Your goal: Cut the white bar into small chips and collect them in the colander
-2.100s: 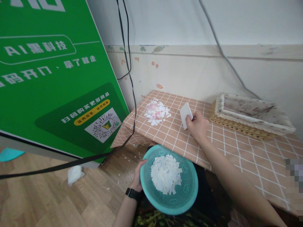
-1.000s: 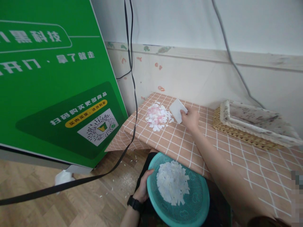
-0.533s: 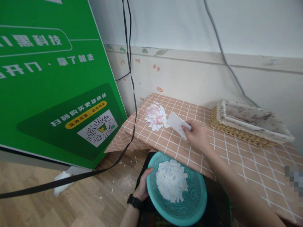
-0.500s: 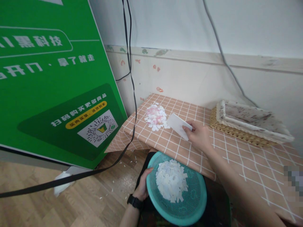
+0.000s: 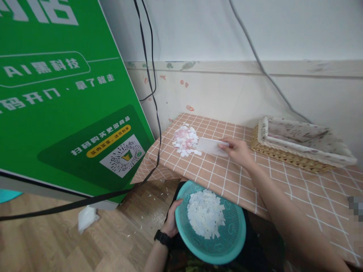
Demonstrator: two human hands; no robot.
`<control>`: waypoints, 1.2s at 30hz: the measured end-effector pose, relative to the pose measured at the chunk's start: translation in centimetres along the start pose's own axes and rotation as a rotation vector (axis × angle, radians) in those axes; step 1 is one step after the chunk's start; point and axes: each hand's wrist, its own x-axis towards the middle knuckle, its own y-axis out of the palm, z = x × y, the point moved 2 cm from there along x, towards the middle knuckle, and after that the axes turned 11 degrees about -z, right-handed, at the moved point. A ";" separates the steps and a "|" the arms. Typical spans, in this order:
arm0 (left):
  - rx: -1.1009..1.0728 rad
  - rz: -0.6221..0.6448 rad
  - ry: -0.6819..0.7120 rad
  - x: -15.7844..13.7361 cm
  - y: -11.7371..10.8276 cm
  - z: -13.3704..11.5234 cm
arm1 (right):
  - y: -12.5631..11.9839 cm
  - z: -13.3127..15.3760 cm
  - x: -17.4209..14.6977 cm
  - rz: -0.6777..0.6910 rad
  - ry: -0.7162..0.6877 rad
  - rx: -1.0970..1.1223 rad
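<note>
My left hand (image 5: 172,219) grips the left rim of a teal plastic colander (image 5: 235,241) held below the table's front edge. Inside it lies a heap of white paper scraps (image 5: 204,213). Over the tabletop, my right hand (image 5: 236,151) pinches a flat white card (image 5: 211,146) by its right end, thumb on top. The card's far end touches or nearly touches the right side of a second pile of scraps (image 5: 185,139), white with pink patches, on the checked cloth.
A brown checked cloth (image 5: 280,181) covers the table. A wicker basket (image 5: 295,160) with a floral lining stands at the back right. At left rises a green printed panel (image 5: 65,124). A black strap (image 5: 157,124) hangs in front of the table's left corner. White bits lie on the wooden floor (image 5: 127,245).
My right hand has turned the card from slanting to nearly level, lower and flatter beside the pink-and-white pile. My left hand still holds the colander. The view has shifted slightly.
</note>
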 end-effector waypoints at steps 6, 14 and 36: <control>-0.015 -0.019 0.015 0.2 0.2 0.0 | -0.6 -0.8 -0.5 -0.075 0.097 0.002; -0.027 -0.020 0.027 0.2 0.1 -0.3 | -0.4 -0.1 -0.8 0.044 0.229 0.212; -0.122 -0.135 0.149 -3.0 -1.4 -3.2 | -0.2 -2.3 -0.9 0.105 0.579 0.541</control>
